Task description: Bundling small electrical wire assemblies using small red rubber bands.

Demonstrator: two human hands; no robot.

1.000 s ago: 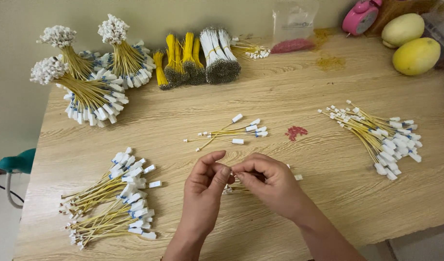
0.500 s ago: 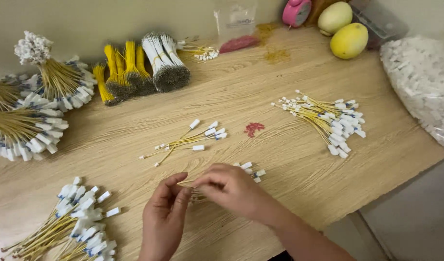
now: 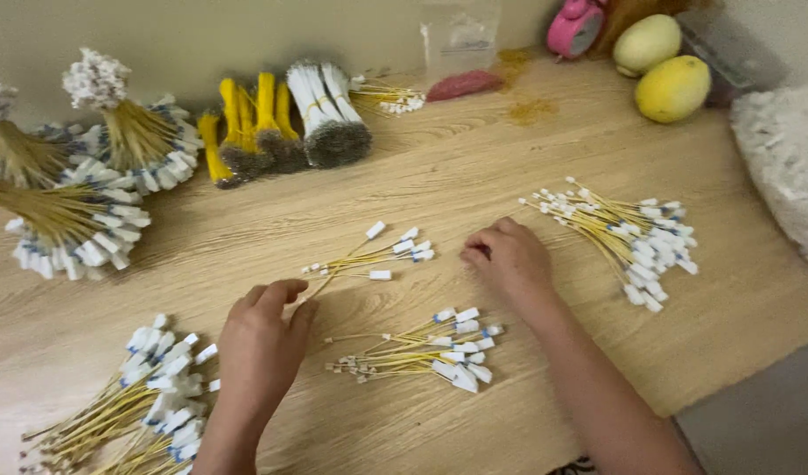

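Observation:
My left hand (image 3: 261, 339) rests on the wooden table (image 3: 474, 167), fingertips touching the thin end of a small loose group of yellow wires with white connectors (image 3: 373, 255). My right hand (image 3: 508, 257) lies knuckles-up just right of that group, fingers curled; I cannot see anything in it. Between my forearms lies a small bunch of the same wires (image 3: 426, 350). A larger loose pile of wires (image 3: 628, 236) sits to the right of my right hand.
More wire bundles lie at the front left (image 3: 135, 405) and tied bundles at the back left (image 3: 78, 193). Yellow and white bundles (image 3: 285, 123) stand along the wall. Two yellow-green fruits (image 3: 672, 88), a pink clock (image 3: 576, 26) and a white bag (image 3: 787, 167) are at the right.
My hands have parted and set the small bunch down on the table. The left hand moved to the loose wires' thin end; the right moved right and away from me.

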